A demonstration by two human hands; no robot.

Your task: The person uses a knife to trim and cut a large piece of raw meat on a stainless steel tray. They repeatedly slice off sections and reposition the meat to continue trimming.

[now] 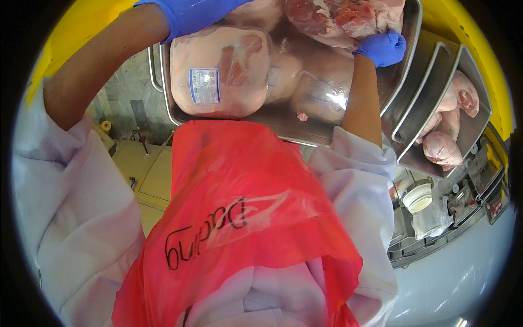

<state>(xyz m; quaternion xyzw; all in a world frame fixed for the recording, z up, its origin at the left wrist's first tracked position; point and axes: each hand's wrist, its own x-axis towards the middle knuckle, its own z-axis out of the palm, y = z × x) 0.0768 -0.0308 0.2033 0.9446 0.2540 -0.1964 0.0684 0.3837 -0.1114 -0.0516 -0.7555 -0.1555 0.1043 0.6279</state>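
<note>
My left hand (193, 15) in a blue glove reaches to the upper edge beside a pale piece of meat (256, 16); its fingertips are cut off. My right hand (381, 49), also gloved, is closed on the edge of a raw, red-and-white meat cut (340, 19) at the upper right of the steel tray (294, 136). Left of centre in that tray sits a large wrapped pale cut (239, 82) with a white, blue-bordered label (204, 85). Further wrapped pieces (321, 95) lie right of it, with a small meat scrap (302, 116) near the front.
Steel trays (401, 163) at right hold several smaller cuts (441, 147). Yellow surfaces (490, 38) border the upper corners. Below the right trays are a white round container (418, 196) and clear bags (430, 220). A red apron (256, 163) covers my front.
</note>
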